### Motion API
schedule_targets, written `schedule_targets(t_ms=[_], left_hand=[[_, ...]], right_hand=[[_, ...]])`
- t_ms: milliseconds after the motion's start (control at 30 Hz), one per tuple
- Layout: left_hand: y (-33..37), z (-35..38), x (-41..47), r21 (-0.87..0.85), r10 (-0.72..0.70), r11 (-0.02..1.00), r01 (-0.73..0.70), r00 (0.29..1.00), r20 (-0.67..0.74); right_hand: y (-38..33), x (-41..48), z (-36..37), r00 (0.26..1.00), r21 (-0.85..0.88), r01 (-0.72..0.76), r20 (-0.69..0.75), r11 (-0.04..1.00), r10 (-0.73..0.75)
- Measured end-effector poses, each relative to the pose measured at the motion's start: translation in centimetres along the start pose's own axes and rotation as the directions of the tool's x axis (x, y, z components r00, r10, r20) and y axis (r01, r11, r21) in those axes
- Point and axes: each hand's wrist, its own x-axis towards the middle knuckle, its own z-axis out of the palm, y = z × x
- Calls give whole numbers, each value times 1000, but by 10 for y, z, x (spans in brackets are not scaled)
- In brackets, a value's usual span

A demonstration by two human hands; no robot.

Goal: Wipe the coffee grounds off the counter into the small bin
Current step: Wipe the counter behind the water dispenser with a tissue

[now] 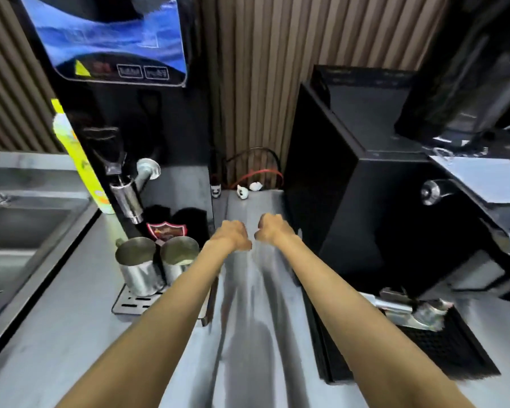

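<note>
Both my arms reach forward over the grey steel counter, between two black machines. My left hand and my right hand sit close together above the counter, each curled into a loose fist. Nothing shows in either hand. The picture is blurred, and I can make out no coffee grounds, no cloth and no small bin. Dark streaks on the counter below my hands look like shadows or smears.
A black water dispenser stands at the left with two steel pitchers on its drip tray. A sink lies far left. A black grinder box, a black mat with a portafilter sit at the right.
</note>
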Motion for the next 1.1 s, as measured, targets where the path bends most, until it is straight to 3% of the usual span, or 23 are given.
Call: schedule_targets(t_ms=[100,300,433,533,633,767,967,1100], left_hand=[[0,3,44,-82,-36,996,36,999,4],[7,9,119,-172,-167,975,143,977,-130],[13,20,158,-222,-182,966,134,961,-210],[20,29,183,-219,-173,969,113,945,-276],[20,33,209,-143,-115,988,62,907,-405],[9,41,239,-101,-72,994,32,907,-415],[3,51,254,-128,-94,991,36,870,-485],[3,48,247,-183,-121,982,37,870,-477]], right_hand=[[2,50,0,996,36,-65,-59,997,67],[12,137,8,975,153,-119,-170,981,145],[21,180,14,968,128,-51,-238,991,80],[24,209,17,948,18,42,-317,999,-34],[25,235,18,938,-68,118,-320,991,-134],[22,259,28,930,-116,202,-287,973,-227],[21,270,42,908,-229,163,-346,960,-237],[26,264,37,903,-184,82,-403,979,-152]])
